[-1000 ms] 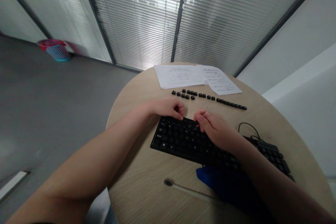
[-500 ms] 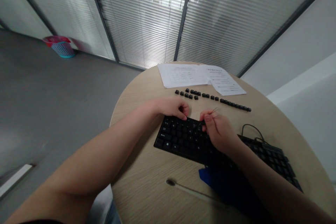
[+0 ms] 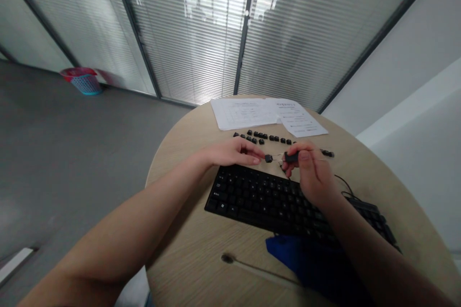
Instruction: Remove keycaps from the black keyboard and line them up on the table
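One keycap [image 3: 268, 158] wants steady handling: right hand [image 3: 317, 175] grasps the wire puller [image 3: 291, 157]; left hand [image 3: 236, 151], at nine o'clock, seems loosely open.

The person's right hand [image 3: 317, 172] grips a black-handled wire tool [image 3: 291, 157] above the far edge of the keyboard [image 3: 266, 196], a black keycap [image 3: 268, 158] at the tool's tip. The left hand [image 3: 239, 152], fingers extended, is beside that keycap. Beyond the keyboard are loose keycaps [image 3: 276, 138], then papers [image 3: 248, 112]; on its near side lie a blue cloth [image 3: 298, 254] and a brush [image 3: 259, 270].
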### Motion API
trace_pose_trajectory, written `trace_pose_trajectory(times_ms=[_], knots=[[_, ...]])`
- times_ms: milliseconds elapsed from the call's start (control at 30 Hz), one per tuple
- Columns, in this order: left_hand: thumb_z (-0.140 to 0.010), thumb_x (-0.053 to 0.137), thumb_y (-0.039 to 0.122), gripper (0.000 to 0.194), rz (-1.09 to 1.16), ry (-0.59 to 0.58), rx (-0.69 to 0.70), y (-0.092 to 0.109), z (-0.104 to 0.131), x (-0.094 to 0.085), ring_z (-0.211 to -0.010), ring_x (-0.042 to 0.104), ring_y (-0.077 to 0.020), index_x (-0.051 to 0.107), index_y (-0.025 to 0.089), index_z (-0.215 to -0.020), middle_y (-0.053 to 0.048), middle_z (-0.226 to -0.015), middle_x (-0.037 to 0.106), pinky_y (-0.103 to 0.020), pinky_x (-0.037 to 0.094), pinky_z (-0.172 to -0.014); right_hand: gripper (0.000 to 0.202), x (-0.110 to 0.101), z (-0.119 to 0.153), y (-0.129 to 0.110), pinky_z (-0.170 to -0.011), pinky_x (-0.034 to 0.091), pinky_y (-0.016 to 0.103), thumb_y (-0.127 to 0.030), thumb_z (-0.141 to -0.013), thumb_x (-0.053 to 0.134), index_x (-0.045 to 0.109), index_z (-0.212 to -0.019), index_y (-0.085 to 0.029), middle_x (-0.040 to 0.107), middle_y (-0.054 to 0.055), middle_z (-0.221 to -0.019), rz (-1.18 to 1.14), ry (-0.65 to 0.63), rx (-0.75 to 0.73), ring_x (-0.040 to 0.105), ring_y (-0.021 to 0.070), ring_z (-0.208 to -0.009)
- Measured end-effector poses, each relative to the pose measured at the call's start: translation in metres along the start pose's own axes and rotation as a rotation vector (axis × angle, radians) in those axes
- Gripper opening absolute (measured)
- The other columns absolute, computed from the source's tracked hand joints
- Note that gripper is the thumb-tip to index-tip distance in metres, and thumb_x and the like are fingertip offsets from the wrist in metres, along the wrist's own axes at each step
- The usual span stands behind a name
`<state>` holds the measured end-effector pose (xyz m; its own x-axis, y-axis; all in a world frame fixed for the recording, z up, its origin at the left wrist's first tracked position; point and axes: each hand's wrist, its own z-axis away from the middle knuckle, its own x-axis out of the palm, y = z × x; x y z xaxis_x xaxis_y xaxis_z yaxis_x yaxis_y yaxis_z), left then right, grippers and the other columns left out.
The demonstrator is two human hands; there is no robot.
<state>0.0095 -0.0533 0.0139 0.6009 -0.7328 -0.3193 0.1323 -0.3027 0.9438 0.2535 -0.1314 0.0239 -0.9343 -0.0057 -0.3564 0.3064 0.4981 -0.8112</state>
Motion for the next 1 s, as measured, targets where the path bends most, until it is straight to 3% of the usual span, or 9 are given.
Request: trace_pose_trajectory(times_ms=[133, 300, 400, 633, 733, 867, 1000], knots=[[-0.083, 0.073, 0.029, 0.029, 0.155, 0.015, 0.021, 0.003, -0.002, 0.006, -0.086, 0.064, -0.0151, 0.075, 0.02, -0.11, -0.004, -0.1, 0.076, -0.03, 0.048, -0.079, 0.032, 0.005, 0.002, 0.001, -0.054, 0.053, 0.028, -0.051, -0.104, 0.041, 0.056, -0.098, -0.022, 0.064, 0.002, -0.078, -0.069, -0.012, 0.005, 0.063, 0.0144, -0.064], [-0.081, 0.074, 0.031, 0.024, 0.139, 0.022, -0.005, 0.001, -0.005, 0.008, -0.06, 0.049, -0.0089, 0.074, 0.016, -0.099, 0.002, -0.074, 0.066, -0.024, 0.035, -0.056, 0.031, 0.01, 0.003, -0.001, -0.055, 0.056, 0.028, -0.051, -0.104, 0.043, 0.056, -0.101, -0.022, 0.064, 0.002, -0.081, -0.147, -0.008, 0.029, 0.065, 0.0143, -0.065], [-0.08, 0.073, 0.032, 0.023, 0.133, 0.039, 0.005, 0.003, -0.005, 0.009, -0.058, 0.045, -0.008, 0.072, 0.015, -0.095, 0.003, -0.072, 0.061, -0.024, 0.032, -0.055, 0.033, 0.01, 0.003, 0.0, -0.057, 0.057, 0.03, -0.051, -0.104, 0.042, 0.057, -0.101, -0.022, 0.066, 0.003, -0.084, -0.13, -0.015, 0.026, 0.066, 0.0156, -0.068], [-0.078, 0.074, 0.032, 0.022, 0.08, 0.162, 0.014, 0.002, -0.007, 0.012, -0.063, 0.049, -0.0089, 0.068, 0.015, -0.091, 0.004, -0.073, 0.059, -0.025, 0.036, -0.059, 0.036, 0.01, 0.006, -0.001, -0.069, 0.059, 0.036, -0.047, -0.106, 0.037, 0.063, -0.097, -0.023, 0.069, 0.006, -0.09, 0.003, -0.079, -0.069, 0.07, 0.0186, -0.076], [-0.078, 0.074, 0.031, 0.023, 0.083, 0.196, -0.015, -0.005, -0.007, 0.008, -0.059, 0.047, -0.0076, 0.068, 0.014, -0.093, 0.002, -0.075, 0.062, -0.023, 0.033, -0.053, 0.036, 0.008, 0.009, -0.007, -0.077, 0.058, 0.04, -0.043, -0.106, 0.035, 0.063, -0.094, -0.025, 0.068, 0.006, -0.089, 0.089, -0.037, -0.175, 0.069, 0.0207, -0.079], [-0.08, 0.073, 0.031, 0.026, 0.121, 0.181, -0.067, -0.01, -0.006, 0.003, -0.051, 0.043, -0.0059, 0.069, 0.015, -0.1, 0.004, -0.071, 0.06, -0.021, 0.032, -0.046, 0.035, 0.002, 0.005, -0.012, -0.086, 0.053, 0.046, -0.039, -0.105, 0.032, 0.06, -0.088, -0.025, 0.065, 0.008, -0.088, 0.315, 0.135, -0.307, 0.064, 0.0256, -0.089], [-0.08, 0.074, 0.03, 0.029, 0.191, 0.115, -0.039, -0.007, -0.005, 0.006, -0.056, 0.05, -0.0077, 0.069, 0.015, -0.104, 0.002, -0.075, 0.063, -0.02, 0.038, -0.047, 0.024, -0.005, -0.005, -0.013, -0.102, 0.046, 0.051, -0.028, -0.102, 0.038, 0.06, -0.093, -0.024, 0.063, 0.012, -0.112, 0.529, 0.117, -0.397, 0.058, 0.0286, -0.115]])
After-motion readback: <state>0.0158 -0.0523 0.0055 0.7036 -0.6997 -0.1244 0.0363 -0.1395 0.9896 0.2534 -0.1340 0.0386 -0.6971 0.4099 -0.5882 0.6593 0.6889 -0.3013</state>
